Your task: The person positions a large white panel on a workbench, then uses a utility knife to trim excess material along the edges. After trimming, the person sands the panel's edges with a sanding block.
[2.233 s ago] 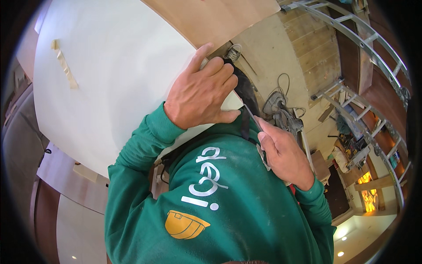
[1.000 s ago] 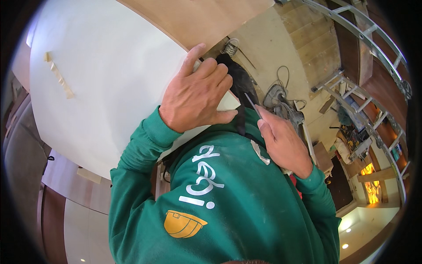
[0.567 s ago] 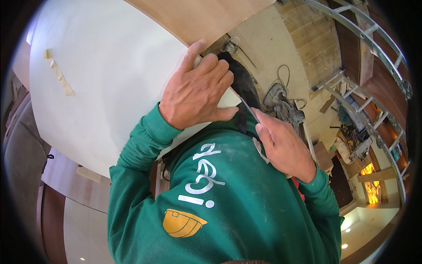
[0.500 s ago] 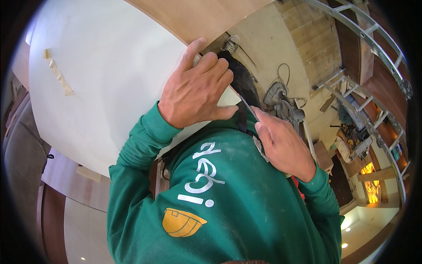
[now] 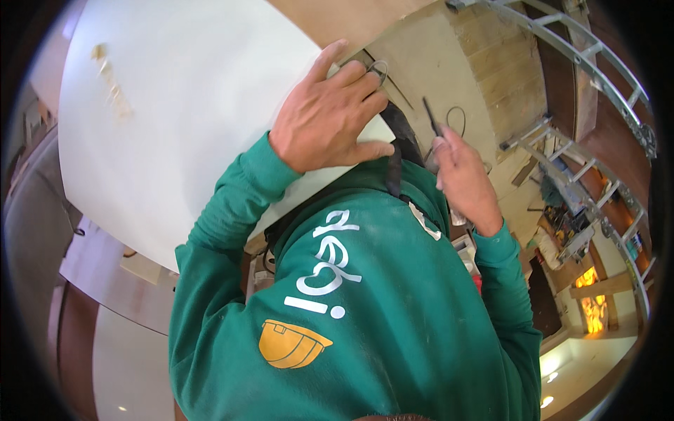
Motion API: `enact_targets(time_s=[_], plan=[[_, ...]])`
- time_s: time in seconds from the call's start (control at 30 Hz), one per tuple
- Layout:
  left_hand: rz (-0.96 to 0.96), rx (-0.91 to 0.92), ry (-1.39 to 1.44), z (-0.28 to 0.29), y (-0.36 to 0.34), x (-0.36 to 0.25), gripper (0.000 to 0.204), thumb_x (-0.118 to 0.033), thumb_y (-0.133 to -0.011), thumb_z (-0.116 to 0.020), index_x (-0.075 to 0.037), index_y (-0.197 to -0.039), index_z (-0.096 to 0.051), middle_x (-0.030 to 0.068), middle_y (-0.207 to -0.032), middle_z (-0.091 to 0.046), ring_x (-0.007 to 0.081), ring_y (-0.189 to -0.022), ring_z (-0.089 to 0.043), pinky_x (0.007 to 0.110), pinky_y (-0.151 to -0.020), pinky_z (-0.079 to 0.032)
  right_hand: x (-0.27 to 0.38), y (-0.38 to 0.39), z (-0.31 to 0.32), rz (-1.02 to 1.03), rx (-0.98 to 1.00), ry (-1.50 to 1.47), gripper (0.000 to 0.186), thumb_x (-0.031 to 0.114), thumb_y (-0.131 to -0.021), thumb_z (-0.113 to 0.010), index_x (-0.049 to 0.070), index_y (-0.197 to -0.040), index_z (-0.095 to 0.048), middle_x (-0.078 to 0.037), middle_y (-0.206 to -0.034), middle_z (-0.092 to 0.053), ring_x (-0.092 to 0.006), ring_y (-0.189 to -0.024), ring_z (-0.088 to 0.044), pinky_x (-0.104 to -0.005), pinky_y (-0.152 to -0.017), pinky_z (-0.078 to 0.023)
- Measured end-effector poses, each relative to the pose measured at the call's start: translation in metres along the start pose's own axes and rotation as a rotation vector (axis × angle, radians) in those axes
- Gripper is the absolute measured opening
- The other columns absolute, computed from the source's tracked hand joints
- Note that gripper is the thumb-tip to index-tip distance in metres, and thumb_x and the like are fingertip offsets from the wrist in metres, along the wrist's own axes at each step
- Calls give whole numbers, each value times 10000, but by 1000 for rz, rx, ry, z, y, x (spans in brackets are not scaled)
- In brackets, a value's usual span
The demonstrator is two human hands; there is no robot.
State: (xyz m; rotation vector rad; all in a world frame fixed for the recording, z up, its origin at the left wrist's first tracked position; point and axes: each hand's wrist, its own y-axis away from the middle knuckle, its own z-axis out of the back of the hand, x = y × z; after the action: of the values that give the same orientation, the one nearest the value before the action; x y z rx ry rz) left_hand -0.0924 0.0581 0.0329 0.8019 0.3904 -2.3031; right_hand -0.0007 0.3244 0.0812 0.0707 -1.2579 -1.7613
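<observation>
Right hand (image 5: 467,175) lifted away from large smooth white panel (image 5: 175,140), clamped on thin, dark, straight tool (image 5: 430,116). Left hand (image 5: 330,119) clamped over panel edge, presumably steadying it.

- Two bare hands: left hand (image 5: 330,116), right hand (image 5: 467,175)
- One thin dark tool (image 5: 430,116)
- One large white panel (image 5: 182,154)
- One strip of tape (image 5: 111,84)
- Two metal ladder sections (image 5: 581,57) (image 5: 581,170)
- One green sweatshirt (image 5: 414,302)
- Two green sleeves (image 5: 239,196) (image 5: 502,281)
- One yellow helmet print (image 5: 291,345)

Left hand (image 5: 330,116) on right corner of panel (image 5: 189,147). Tape strip (image 5: 111,81) on panel's left part. Tool (image 5: 430,116) in right hand (image 5: 466,179), right of panel, apart. Ladder (image 5: 584,56) well right of panel.
</observation>
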Motion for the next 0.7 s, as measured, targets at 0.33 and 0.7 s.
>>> enact_targets(time_s=[0.33,0.7], plan=[[-38,98,-128,-10,10,-21,270,-323,-905,-771,-82,-1024,-795,87,-988,-716,300,-1108,-666,570,-1309,-306,-24,-7,28,268,-52,-252,295,290,-1158,-505,14,-1149,-610,-32,-841,-590,-115,-595,-600,-311,-540,-481],[219,84,-297,-24,-4,-39,665,-672,-1073,-591,-64,-915,-811,100,-867,-747,328,-967,-683,508,-1240,-400,-86,-3,31,401,5,-451,265,274,-1149,-512,27,-1123,-602,-23,-837,-577,-102,-574,-585,-303,-502,-469]])
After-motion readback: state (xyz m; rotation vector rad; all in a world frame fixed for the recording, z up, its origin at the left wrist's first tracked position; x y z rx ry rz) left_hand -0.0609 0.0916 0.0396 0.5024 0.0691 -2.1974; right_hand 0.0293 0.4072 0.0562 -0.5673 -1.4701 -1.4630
